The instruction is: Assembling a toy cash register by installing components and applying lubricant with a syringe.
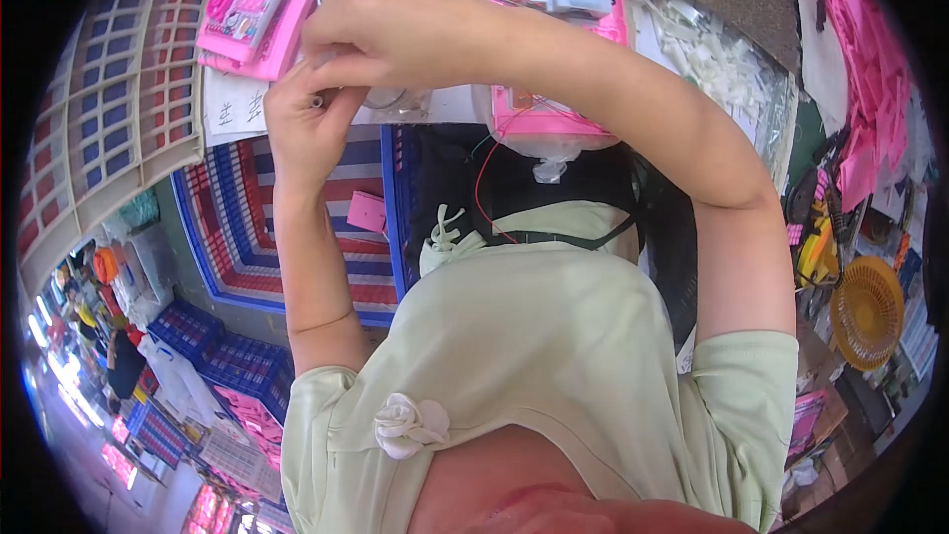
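Observation:
My left hand [301,129] is closed at the table's near edge, left of the middle. Between its thumb and fingers shows the small round end of a thin rod [317,101]; the rest of it is hidden. Reaching across from the right, my right hand [390,30] is pinched shut against the left fingertips, and whatever it grips is hidden. Just beyond and left of both hands lie stacked pink plastic panels [259,15] with small parts on the upper one. A clear round object [395,99] stands partly hidden beneath my right hand.
Right of the hands lies a pink casing [549,119] with a grey part and a red wire. Small white pieces [727,69] are heaped in a clear bag. A blue-rimmed crate [390,218] with a striped lining sits below the table; a pale plastic basket [119,89] stands left.

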Demonstrator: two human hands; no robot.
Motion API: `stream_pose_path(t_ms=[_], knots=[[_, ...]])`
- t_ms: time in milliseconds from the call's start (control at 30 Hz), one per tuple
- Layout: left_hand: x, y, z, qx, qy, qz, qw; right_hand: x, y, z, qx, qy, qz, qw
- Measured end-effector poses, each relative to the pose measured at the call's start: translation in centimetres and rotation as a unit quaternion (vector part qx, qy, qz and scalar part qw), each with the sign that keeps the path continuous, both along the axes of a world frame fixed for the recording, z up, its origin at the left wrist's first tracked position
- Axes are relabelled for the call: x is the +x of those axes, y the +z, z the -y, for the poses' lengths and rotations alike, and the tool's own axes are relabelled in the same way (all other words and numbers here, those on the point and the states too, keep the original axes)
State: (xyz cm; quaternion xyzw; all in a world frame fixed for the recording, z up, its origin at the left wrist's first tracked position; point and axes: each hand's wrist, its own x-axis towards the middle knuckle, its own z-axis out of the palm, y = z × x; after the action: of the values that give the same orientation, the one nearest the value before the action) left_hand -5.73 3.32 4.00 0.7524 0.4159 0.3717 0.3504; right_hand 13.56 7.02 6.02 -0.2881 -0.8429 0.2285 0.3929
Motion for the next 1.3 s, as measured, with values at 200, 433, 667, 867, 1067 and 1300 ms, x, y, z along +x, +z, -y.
stream_pose_path(t_ms=[200,433,667,867,1067,1300], knots=[[0.2,-0.5,-0.1,0.003,-0.005,0.005,1.0,0.2,-0.2,0.1,0.018,-0.008,-0.023,1.0],[0.3,-0.3,0.1,0.018,-0.011,-0.013,1.0,0.1,-0.4,0.1,0.017,0.001,-0.022,1.0],[0.4,-0.5,0.2,0.017,-0.009,-0.018,1.0,0.5,0.3,0.3,-0.002,0.001,0.012,1.0],[0.3,-0.8,0.2,0.029,-0.002,-0.021,0.999,0.6,0.6,0.3,-0.008,0.009,0.006,1.0],[0.4,-0.8,0.2,0.03,0.0,-0.021,0.999,0.6,0.7,0.2,-0.003,0.01,0.011,1.0],[0.4,-0.9,0.2,0.024,0.001,-0.015,1.0,0.6,0.6,0.2,0.015,0.016,-0.021,1.0]])
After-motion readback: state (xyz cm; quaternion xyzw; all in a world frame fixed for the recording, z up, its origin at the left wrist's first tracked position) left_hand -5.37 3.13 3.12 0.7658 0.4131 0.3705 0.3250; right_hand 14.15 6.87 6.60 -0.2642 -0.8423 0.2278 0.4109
